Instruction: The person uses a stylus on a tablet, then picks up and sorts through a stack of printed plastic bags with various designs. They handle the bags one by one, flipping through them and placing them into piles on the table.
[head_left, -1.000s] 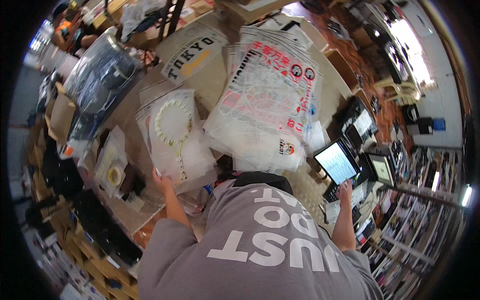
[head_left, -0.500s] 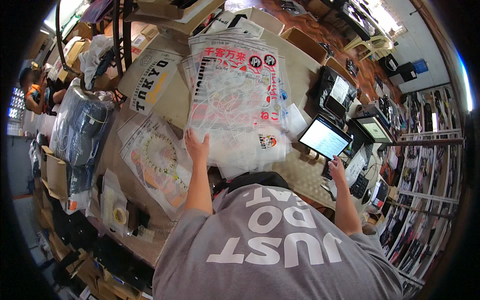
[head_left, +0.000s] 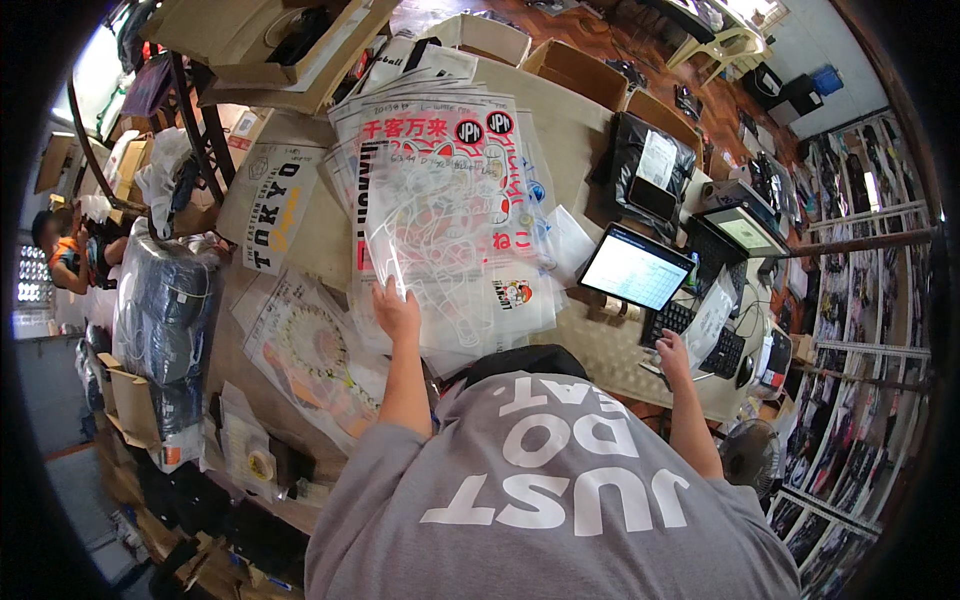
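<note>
You are pinching the top clear sheet (head_left: 440,235) at its near-left corner, left hand (head_left: 396,312) fingers closed on it. The stack lies mid-worktop (head_left: 570,150). Lift slowly so the sheets below are not dragged along. Right hand (head_left: 672,356) is resting by the keyboard (head_left: 700,335), fingers loosely curled. Cluttered worktop; boxes and shelves around.

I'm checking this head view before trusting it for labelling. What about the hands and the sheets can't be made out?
- Left hand: its palm side is hidden as it lies on the clear printed sheets; grip unclear.
- Right hand: small, by the keyboard; key contact cannot be told.
- Sheet count: overlapping, see-through layers blur together.
- Tablet screen: content too small.
- Near table edge: hidden by the grey shirt.
</note>
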